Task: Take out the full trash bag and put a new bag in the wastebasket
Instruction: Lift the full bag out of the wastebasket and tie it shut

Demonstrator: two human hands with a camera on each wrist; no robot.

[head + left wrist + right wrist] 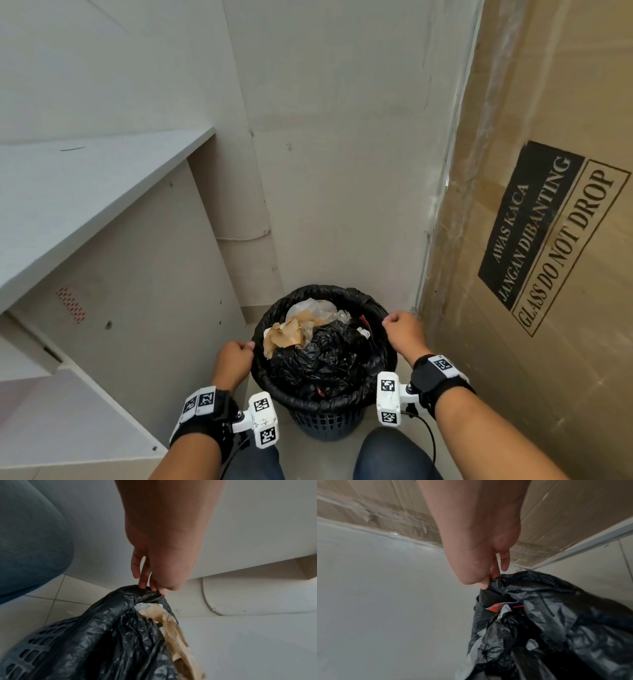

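Observation:
A dark grey lattice wastebasket (327, 423) stands on the floor in a corner, lined with a black trash bag (310, 389) whose edge is folded over the rim. Crumpled brown paper (286, 334), clear plastic and black plastic fill it. My left hand (236, 359) pinches the bag's edge (145, 592) at the left side of the rim. On the right side my right hand (402, 330) pinches the edge (496, 580) too. The wastebasket (34, 646) shows below the bag in the left wrist view. No new bag is in view.
A white desk (85, 192) with a side panel stands close on the left. A large cardboard box (548, 205) marked "GLASS DO NOT DROP" leans close on the right. The white wall (342, 154) is right behind the basket. My knees (394, 455) are at the near side.

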